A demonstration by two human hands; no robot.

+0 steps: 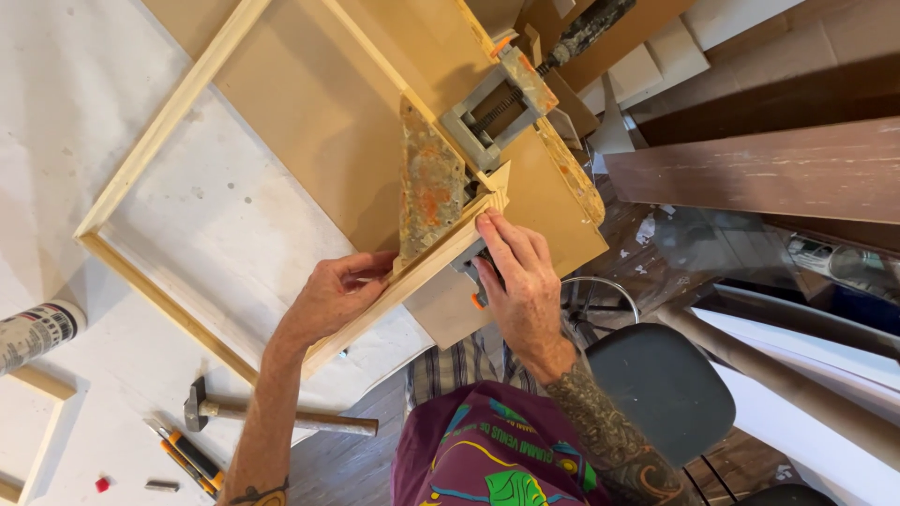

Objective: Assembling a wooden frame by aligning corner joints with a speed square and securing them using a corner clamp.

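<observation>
- The desk is the biggest thing I see from the head camera: a white, scuffed surface filling the left side, with a tan board laid across its upper middle.
- A wooden frame, pale and rectangular, lies flat on the desk. Its near corner reaches the board's edge, where both hands meet it. I judge it light and stiff along each bar but weak at the corner joints, so it is best held close to the corner rather than by a long bar.
- A corner clamp, a rust-spotted metal triangle with a grey screw block behind it, sits against that frame corner (the screw handle runs off toward the top of the view). It looks heavy, hard and rough to the touch.
- The left hand lies with fingers curled over the frame's outer bar, just left of the clamp, pressing on the wood.
- The right hand rests with fingers stretched flat along the other bar at the corner. The thumb tucks under toward a small grey and orange part, though I cannot tell whether it grips it.
- A hammer with a wooden handle lies on the desk near the left forearm, well apart from the hands.
- A glue tube lies at the far left edge.
- Two orange and black utility knives lie below the hammer.
- A dark round stool seat stands off the desk, lower right.
</observation>
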